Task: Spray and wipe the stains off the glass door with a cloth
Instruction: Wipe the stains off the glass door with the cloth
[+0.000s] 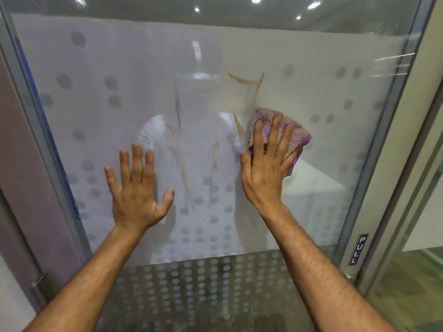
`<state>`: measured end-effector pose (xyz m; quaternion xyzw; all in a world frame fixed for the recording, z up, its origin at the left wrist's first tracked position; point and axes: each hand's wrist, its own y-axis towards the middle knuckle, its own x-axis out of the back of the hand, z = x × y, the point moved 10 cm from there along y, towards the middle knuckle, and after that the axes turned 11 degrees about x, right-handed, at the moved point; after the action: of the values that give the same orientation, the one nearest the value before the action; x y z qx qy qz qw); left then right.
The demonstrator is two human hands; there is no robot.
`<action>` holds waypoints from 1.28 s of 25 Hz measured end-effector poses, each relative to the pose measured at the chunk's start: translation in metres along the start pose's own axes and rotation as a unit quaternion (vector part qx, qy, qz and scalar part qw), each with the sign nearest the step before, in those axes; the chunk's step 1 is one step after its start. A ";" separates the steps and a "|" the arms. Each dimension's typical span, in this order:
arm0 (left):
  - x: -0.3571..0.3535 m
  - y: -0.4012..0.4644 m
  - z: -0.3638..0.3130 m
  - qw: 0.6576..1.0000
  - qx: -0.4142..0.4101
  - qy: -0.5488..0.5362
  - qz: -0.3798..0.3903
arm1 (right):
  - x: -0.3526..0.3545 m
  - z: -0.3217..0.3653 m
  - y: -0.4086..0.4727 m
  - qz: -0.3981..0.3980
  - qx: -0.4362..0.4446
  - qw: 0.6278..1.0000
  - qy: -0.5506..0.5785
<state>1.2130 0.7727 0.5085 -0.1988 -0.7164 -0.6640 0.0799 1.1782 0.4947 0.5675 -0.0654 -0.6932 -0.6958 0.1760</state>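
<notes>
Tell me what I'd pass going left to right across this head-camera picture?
Grey door frame → left hand flat on the glass door → brown stains → right hand pressing the purple cloth → PULL label.

hands (137,188) (266,168) 2 | cloth (296,137) 1 | glass door (311,92) 1 | PULL label (358,249) 1

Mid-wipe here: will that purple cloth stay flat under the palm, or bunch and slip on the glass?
Probably floppy: the cloth is bunched in folds under the right hand. Its nubby weave likely grips the glass door, so expect dragging rather than sliding.
</notes>
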 end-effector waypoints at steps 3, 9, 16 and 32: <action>0.001 0.000 0.000 1.000 0.002 0.007 0.006 | -0.010 0.011 -0.024 0.019 0.050 0.998 0.022; 0.001 0.001 0.000 1.000 0.005 0.014 0.023 | -0.014 -0.016 -0.078 0.072 0.124 0.989 -0.031; 0.001 0.001 0.000 1.000 0.002 0.019 0.015 | 0.034 -0.071 -0.026 -0.096 -0.030 0.979 0.176; 0.001 0.001 0.000 1.000 -0.002 0.007 0.005 | -0.035 0.095 -0.050 -0.033 0.183 0.978 0.094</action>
<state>1.2126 0.7730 0.5095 -0.1981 -0.7137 -0.6660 0.0880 1.1795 0.5923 0.5113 0.0569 -0.7907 -0.5660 0.2264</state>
